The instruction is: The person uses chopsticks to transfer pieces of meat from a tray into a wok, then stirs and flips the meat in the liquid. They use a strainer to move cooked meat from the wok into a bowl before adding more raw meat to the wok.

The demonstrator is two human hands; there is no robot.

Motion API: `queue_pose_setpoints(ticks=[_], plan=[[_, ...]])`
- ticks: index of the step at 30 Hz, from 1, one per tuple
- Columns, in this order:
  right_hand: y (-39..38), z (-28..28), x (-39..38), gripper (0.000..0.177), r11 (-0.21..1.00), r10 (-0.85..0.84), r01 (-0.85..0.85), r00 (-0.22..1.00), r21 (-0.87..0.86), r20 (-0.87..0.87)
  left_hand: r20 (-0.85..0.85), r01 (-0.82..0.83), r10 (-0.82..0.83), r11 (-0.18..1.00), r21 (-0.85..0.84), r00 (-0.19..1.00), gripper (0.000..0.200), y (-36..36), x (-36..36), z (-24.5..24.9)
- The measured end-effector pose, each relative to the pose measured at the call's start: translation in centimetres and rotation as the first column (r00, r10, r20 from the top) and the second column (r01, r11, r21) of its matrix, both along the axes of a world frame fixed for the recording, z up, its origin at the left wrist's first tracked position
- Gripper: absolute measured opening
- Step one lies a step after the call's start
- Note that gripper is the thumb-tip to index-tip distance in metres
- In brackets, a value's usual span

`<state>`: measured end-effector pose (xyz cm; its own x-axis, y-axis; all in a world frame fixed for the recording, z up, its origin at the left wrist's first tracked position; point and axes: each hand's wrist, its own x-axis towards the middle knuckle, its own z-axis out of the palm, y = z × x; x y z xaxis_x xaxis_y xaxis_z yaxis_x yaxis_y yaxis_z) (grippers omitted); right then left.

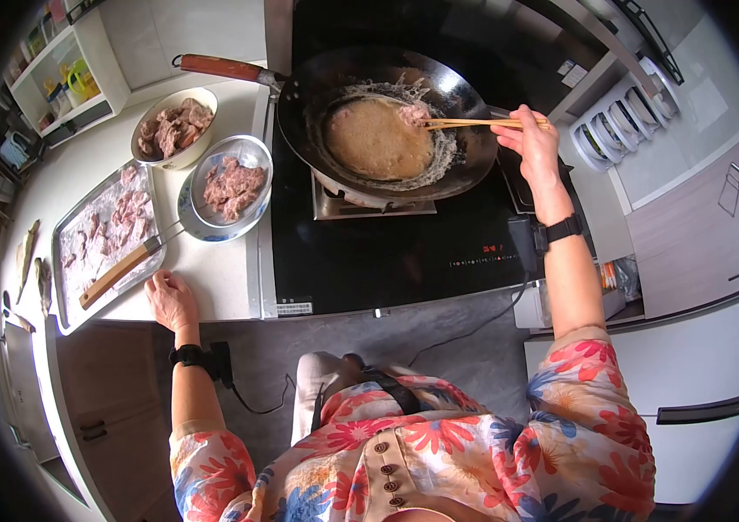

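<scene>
While the right hand (528, 139) pinches a pair of long, light wooden chopsticks (465, 123) between thumb and fingers, their tips are right on a pale pink piece of meat (414, 114) at the far side of the frothy, light-brown oil (378, 143). And that oil sits in a big dark metal wok (475, 170) on the black glass cooktop (343, 261), red-brown wooden handle (226, 68) pointing out to the left.

Over on the pale counter (213, 291), the left hand (173, 303) rests at the front edge, fingers loosely bent and apart, nothing visible in them, just beside the silver metal tray (61, 287) of raw meat strips. A wooden-handled metal strainer (258, 159) full of pinkish meat sits over a blue-and-white bowl (187, 217), its handle reaching across the tray; behind it, a cream bowl (145, 155) holds browner chunks.

Writing, now: a white label (294, 308) at the cooktop's front corner carries small print, too fine to read, and red digits (492, 249) glow on the control panel, blurred too. No brand is legible.
</scene>
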<state>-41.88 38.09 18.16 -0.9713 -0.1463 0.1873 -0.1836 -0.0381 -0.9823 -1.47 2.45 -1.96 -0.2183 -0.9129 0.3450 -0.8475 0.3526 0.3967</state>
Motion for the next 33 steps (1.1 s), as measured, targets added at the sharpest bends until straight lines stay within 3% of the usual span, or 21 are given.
queue_pose_setpoints(ticks=[5, 7, 11, 15, 19, 21, 25, 27, 30, 33], plan=[[0.7, 1.3, 1.1, 0.028, 0.999, -0.03, 0.034, 0.994, 0.038, -0.104, 0.005, -0.001, 0.001, 1.0, 0.001, 1.0, 0.011, -0.1, 0.1, -0.2], [0.2, 0.5, 0.9, 0.028, 0.999, 0.044, -0.043, 0.987, 0.006, -0.156, 0.013, -0.006, 0.005, 1.0, 0.007, 1.0, 0.011, 0.1, 0.0, 0.1], [-1.2, -0.8, 1.0, 0.026, 0.994, 0.089, -0.083, 0.991, 0.065, -0.097, 0.007, 0.006, -0.006, 1.0, 0.01, 1.0, 0.011, -0.2, 0.1, -0.2], [-1.2, 0.1, 2.2, 0.025, 0.994, 0.101, -0.093, 0.984, 0.061, -0.15, -0.006, -0.003, 0.003, 1.0, 0.0, 1.0, 0.011, 0.1, 0.0, 0.1], [-0.3, 1.7, 5.6, 0.026, 0.972, 0.2, -0.184, 0.975, 0.148, -0.101, -0.017, -0.007, 0.007, 1.0, 0.024, 1.0, 0.011, 0.3, -0.1, 0.5], [-0.1, 1.6, 6.8, 0.027, 0.921, 0.343, -0.327, 0.938, 0.214, -0.042, -0.018, -0.003, 0.003, 1.0, 0.021, 1.0, 0.011, 0.4, -0.1, 0.5], [-0.6, 0.6, 7.1, 0.026, 0.903, 0.381, -0.374, 0.924, 0.21, 0.007, -0.027, -0.004, 0.005, 0.999, 0.05, 1.0, 0.012, 0.3, -0.1, 0.5], [-1.0, 0.0, 7.0, 0.025, 0.908, 0.373, -0.361, 0.928, 0.211, -0.019, -0.019, -0.008, 0.009, 0.999, 0.045, 1.0, 0.012, 0.2, -0.1, 0.4], [-1.6, -0.5, 7.4, 0.021, 0.901, 0.318, -0.234, 0.929, 0.366, -0.188, -0.006, -0.007, 0.008, 1.0, 0.025, 1.0, 0.012, 0.0, -0.1, 0.0], [-1.8, -1.3, 7.3, 0.019, 0.926, 0.298, -0.211, 0.918, 0.313, -0.263, -0.002, -0.008, 0.008, 1.0, 0.017, 1.0, 0.012, 0.0, 0.1, -0.1]])
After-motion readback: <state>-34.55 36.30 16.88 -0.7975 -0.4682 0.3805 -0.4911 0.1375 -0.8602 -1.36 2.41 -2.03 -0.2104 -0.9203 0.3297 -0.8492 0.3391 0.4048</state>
